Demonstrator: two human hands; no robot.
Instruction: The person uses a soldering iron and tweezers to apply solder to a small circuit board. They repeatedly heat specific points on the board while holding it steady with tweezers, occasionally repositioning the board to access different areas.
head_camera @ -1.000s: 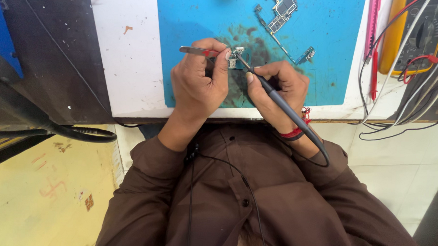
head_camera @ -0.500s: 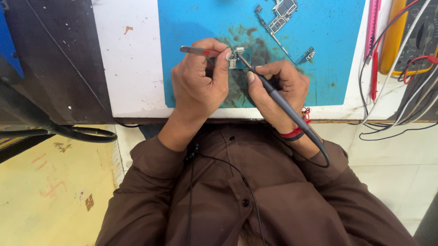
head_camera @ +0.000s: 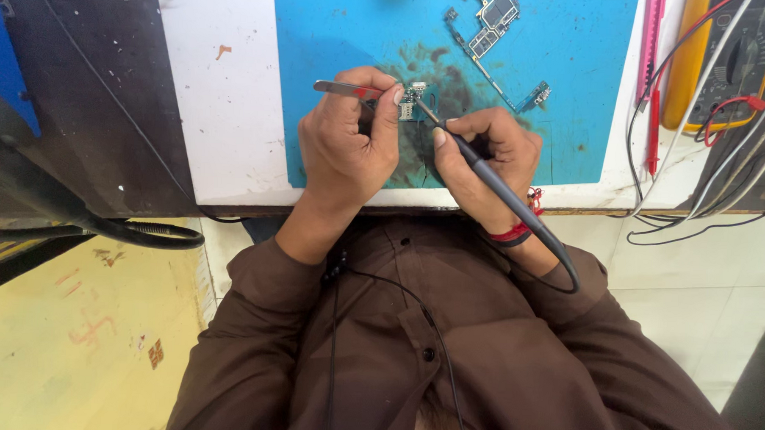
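My left hand (head_camera: 347, 146) is clenched around a pair of metal tweezers (head_camera: 346, 90), my thumb and forefinger pinching them near the far edge of my fist, their tips reaching right toward a small circuit board (head_camera: 414, 100). That little board lies on the blue mat (head_camera: 573, 86), just between my two hands, on a dark stained patch. My right hand (head_camera: 486, 159) grips a grey soldering iron (head_camera: 494, 181) like a pen; my fingers (head_camera: 440, 138) close on its slim barrel, and its tip touches the small board at its right side. The iron's dark cord loops back near my right wrist, past a red thread band (head_camera: 511, 235).

Against half a second ago and a second ago, nothing has shifted that I can see: both hands keep the same grips, the tweezers and the iron tip sit at the same spot on the board.

Farther off on the mat lies a long narrow circuit board (head_camera: 482, 40). To the right, on the white surface (head_camera: 225, 108), stands a yellow multimeter (head_camera: 727, 62) with red, white and black leads (head_camera: 698, 167) trailing toward the near edge.
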